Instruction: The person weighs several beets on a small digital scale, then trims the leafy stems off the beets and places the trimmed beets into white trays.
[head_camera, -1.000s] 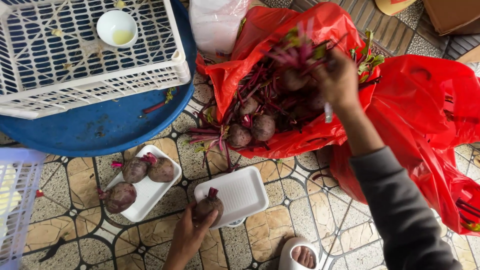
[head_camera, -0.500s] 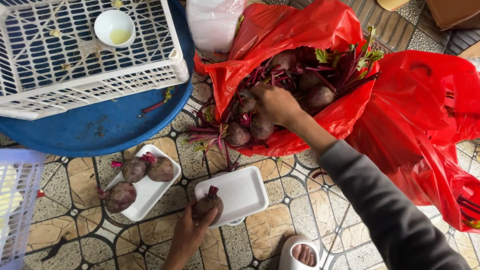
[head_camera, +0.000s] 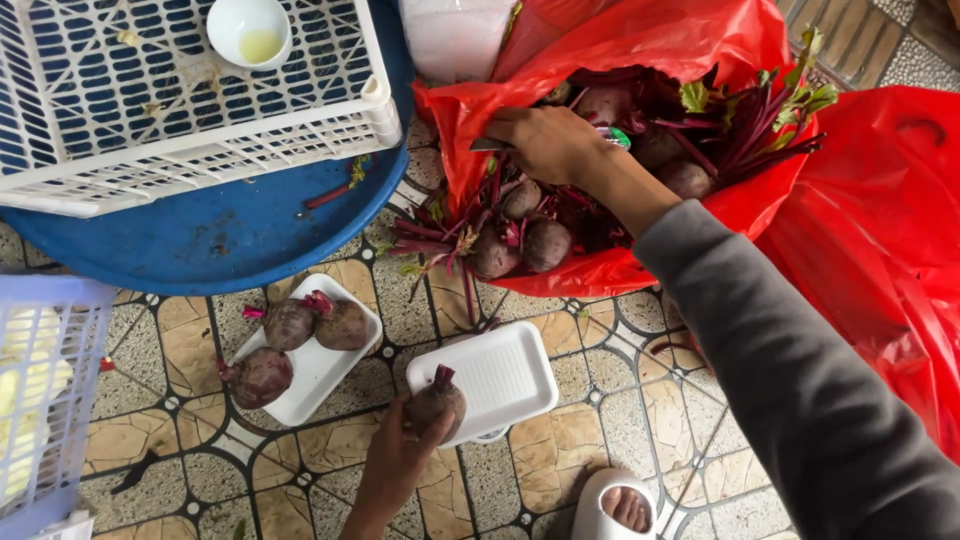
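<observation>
While fingers (head_camera: 425, 435) clasp beetroot (head_camera: 436, 400), over white tray (head_camera: 500, 375) edge

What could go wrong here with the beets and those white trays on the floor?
The beet in the left hand sits at the near edge of the empty white tray, so it might roll onto the tiles. The right hand reaches into the red bag holding what looks like a blade, which may nick the plastic. The filled tray has a beet overhanging its edge.
</observation>
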